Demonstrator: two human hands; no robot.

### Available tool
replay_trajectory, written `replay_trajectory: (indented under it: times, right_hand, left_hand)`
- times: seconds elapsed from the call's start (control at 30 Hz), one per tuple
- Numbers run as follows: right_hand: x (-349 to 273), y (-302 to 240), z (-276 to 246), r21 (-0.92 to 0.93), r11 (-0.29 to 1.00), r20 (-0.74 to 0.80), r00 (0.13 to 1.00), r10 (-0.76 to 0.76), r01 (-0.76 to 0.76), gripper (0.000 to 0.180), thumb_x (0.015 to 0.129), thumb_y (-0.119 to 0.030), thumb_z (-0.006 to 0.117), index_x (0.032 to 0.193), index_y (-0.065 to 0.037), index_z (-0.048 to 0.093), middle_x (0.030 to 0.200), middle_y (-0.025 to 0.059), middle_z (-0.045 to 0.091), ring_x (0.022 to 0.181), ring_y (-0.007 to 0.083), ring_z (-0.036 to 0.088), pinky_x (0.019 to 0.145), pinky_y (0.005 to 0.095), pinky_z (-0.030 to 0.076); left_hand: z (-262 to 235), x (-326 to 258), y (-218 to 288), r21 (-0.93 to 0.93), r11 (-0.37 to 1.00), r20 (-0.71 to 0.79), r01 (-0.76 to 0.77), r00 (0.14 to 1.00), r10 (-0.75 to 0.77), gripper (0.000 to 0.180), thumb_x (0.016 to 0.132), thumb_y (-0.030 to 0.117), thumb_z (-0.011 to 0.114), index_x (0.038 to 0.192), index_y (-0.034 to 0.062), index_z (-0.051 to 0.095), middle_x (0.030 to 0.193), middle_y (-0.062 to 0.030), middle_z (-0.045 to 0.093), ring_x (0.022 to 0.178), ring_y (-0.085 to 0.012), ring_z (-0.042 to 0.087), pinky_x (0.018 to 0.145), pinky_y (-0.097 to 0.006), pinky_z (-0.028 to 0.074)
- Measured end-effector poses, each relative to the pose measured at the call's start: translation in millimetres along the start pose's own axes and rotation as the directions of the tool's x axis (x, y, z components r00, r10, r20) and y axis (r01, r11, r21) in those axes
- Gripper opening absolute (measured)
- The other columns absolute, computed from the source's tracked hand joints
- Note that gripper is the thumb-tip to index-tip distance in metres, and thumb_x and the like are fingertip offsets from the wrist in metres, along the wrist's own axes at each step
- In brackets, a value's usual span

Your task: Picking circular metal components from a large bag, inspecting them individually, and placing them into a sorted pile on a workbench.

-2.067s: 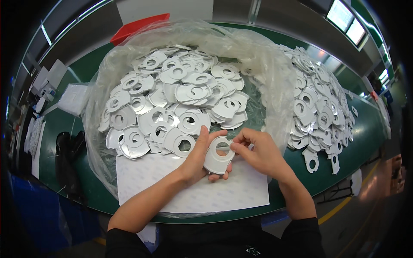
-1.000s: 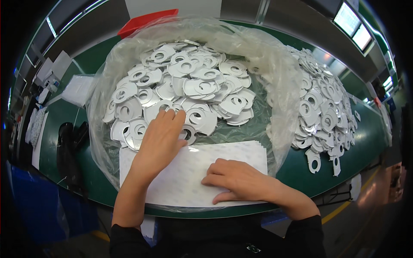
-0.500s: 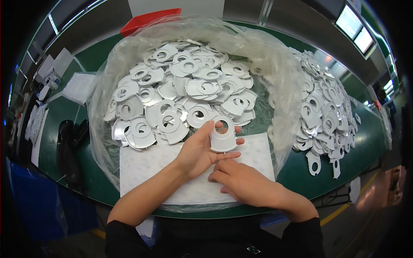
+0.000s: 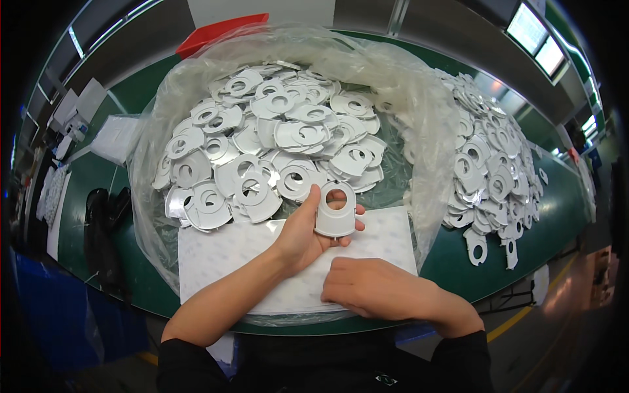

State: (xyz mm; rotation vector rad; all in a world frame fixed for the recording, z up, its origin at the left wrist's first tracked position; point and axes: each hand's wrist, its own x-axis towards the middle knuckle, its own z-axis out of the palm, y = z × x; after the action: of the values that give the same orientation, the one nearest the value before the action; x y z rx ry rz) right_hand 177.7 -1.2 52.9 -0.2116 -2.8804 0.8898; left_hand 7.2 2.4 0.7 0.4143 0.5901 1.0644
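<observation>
A white plastic part with a round hole near one end is held in my left hand, thumb on its left edge and fingertips showing past its right side. My right hand is curled closed just below, over the white sheet. Its fingertips are turned down, so whatever they pinch, if anything, is hidden. Beyond both hands lies a heap of similar white parts on a crumpled clear plastic bag.
A second heap of white parts covers the right side of the green table. At the back stands a red bin. A black object and a clear plastic packet lie at the left.
My right hand has drawn away from the part, down toward the near edge, and its fingers have curled in. The left hand keeps the part and has tilted it slightly.
</observation>
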Motion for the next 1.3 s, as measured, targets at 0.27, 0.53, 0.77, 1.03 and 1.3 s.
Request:
replay_trajectory:
  times: [0.27, 0.53, 0.77, 1.03, 1.3]
  right_hand:
    - [-3.0, 2.9, -30.3, 0.753, 0.627, -0.572, 0.669, 0.475, 0.199, 0.020, 0.074, 0.011, 0.065, 0.082, -0.001, 0.051, 0.081, 0.0121, 0.061, 0.074, 0.0152, 0.057, 0.068, 0.0244, 0.045]
    - [5.3, 41.7, -19.0, 0.793, 0.591, -0.591, 0.422, 0.687, 0.148, 0.013, 0.082, -0.003, 0.065, 0.091, -0.004, 0.055, 0.083, 0.0015, 0.060, 0.067, 0.0052, 0.050, 0.061, 0.0181, 0.038]
    - [6.8, 40.5, -17.0, 0.764, 0.620, -0.636, 0.378, 0.673, 0.181, 0.014, 0.082, -0.005, 0.066, 0.091, -0.004, 0.055, 0.084, 0.0008, 0.060, 0.065, 0.0052, 0.049, 0.061, 0.0183, 0.039]
    - [9.3, 44.1, -7.7, 0.780, 0.602, -0.607, 0.444, 0.658, 0.174, 0.017, 0.083, -0.004, 0.066, 0.094, -0.005, 0.053, 0.085, 0.0007, 0.058, 0.071, 0.0052, 0.051, 0.063, 0.0185, 0.041]
    - [13.5, 43.8, 1.3, 0.867, 0.486, -0.451, 0.585, 0.674, 0.109, 0.018, 0.084, -0.001, 0.063, 0.096, -0.002, 0.049, 0.086, 0.0052, 0.058, 0.072, 0.0082, 0.055, 0.062, 0.0208, 0.048]
  left_hand:
    - [8.4, -1.4, -2.4, 0.080, 0.997, -0.109, -0.011, 0.994, 0.020, 0.061, 0.097, 0.052, 0.013, 0.122, 0.0044, 0.042, 0.106, -0.0146, 0.058, 0.088, -0.0233, 0.059, 0.063, -0.030, 0.045]
    - [3.5, -6.2, -1.7, 0.075, 0.997, 0.002, -0.003, 1.000, 0.003, 0.059, 0.098, 0.053, 0.017, 0.121, 0.0045, 0.043, 0.101, -0.0148, 0.059, 0.085, -0.0214, 0.060, 0.058, -0.027, 0.043]
    - [5.5, -8.0, -5.6, 0.306, 0.951, -0.025, -0.055, 0.998, 0.066, 0.043, 0.099, 0.042, 0.030, 0.119, 0.0061, 0.041, 0.096, -0.0147, 0.060, 0.076, -0.0212, 0.061, 0.049, -0.026, 0.042]
    - [12.3, -8.7, -6.5, 0.464, 0.883, -0.056, -0.073, 0.992, 0.111, 0.047, 0.099, 0.043, 0.028, 0.120, 0.0035, 0.042, 0.094, -0.0111, 0.059, 0.075, -0.0173, 0.060, 0.051, -0.024, 0.042]
    - [5.1, -7.1, -4.4, 0.116, 0.993, -0.071, 0.001, 0.997, 0.008, 0.063, 0.097, 0.054, 0.010, 0.115, 0.0065, 0.047, 0.098, -0.0121, 0.058, 0.081, -0.0201, 0.058, 0.058, -0.029, 0.042]
